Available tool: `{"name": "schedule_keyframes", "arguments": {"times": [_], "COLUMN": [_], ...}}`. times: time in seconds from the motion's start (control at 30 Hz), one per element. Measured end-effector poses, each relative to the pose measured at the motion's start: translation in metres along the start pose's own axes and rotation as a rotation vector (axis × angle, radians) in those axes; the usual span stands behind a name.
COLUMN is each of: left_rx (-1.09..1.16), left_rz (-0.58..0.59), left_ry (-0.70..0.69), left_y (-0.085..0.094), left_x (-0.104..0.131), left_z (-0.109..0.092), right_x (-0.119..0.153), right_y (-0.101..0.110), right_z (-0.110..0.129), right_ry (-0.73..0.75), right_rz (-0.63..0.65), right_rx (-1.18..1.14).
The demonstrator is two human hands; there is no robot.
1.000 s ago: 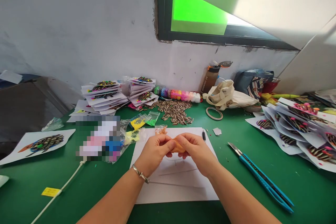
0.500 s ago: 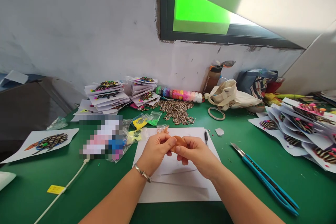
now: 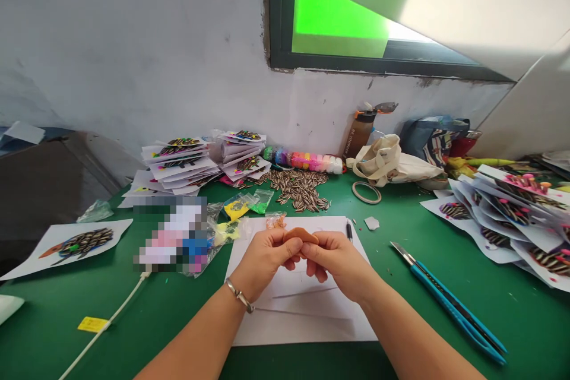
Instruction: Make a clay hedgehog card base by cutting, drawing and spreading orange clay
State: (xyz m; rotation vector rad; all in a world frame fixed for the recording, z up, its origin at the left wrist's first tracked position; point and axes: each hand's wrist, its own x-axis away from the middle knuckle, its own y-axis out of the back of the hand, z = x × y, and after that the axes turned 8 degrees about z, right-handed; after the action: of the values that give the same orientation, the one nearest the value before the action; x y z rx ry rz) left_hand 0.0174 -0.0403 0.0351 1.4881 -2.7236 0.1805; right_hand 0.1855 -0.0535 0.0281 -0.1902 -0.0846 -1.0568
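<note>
A flat orange-brown piece [image 3: 303,234], soft-looking like clay, is pinched between both hands above white paper [image 3: 307,323]. My left hand [image 3: 271,252] grips its left side with thumb and fingers. On its right side, my right hand [image 3: 333,255] has thumb and fingers closed. Just behind the hands lies a small clear bag with orange bits [image 3: 276,221]. A black pen [image 3: 349,230] rests at the paper's upper right, partly hidden by my right hand.
A blue cutter [image 3: 449,303] with its blade out lies right of the paper. Seeds [image 3: 300,189] are heaped behind. Stacked seed pictures [image 3: 182,166] stand back left, more sheets [image 3: 503,219] at right. A white cable [image 3: 120,312] crosses the left. A tape roll [image 3: 366,192] lies behind.
The orange-brown piece has turned in my fingers and shows as a wider, rounded flat shape above the thumbs. Both hands still hold it, with their fingers slightly shifted.
</note>
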Motion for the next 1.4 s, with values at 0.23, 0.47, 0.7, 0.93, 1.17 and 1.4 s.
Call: {"name": "schedule_keyframes", "arguments": {"times": [0.23,0.47,0.7,0.93,1.17,1.4], "left_rx": [-0.043,0.109,0.024,-0.081,0.054,0.126], "left_rz": [-0.044,-0.008,-0.089,-0.123,-0.032,-0.027], "left_ry": [-0.005,0.016,0.009,-0.013,0.028,0.049], "left_y": [-0.001,-0.002,0.0,-0.004,-0.007,-0.003], "left_x": [-0.001,0.001,-0.002,-0.001,0.001,0.0], "left_z": [-0.001,0.002,0.002,0.002,0.003,0.008], "right_x": [-0.001,0.0,0.002,0.002,0.002,0.0], "right_y": [-0.001,0.005,0.008,0.003,0.006,0.009], "right_z": [0.003,0.001,0.007,0.007,0.005,0.003], "right_ry": [0.039,0.051,0.005,0.09,0.079,0.086], "right_rz": [-0.041,-0.074,-0.001,-0.04,-0.126,-0.158], "right_rx": [-0.073,-0.036,-0.014,-0.01,0.01,-0.018]}}
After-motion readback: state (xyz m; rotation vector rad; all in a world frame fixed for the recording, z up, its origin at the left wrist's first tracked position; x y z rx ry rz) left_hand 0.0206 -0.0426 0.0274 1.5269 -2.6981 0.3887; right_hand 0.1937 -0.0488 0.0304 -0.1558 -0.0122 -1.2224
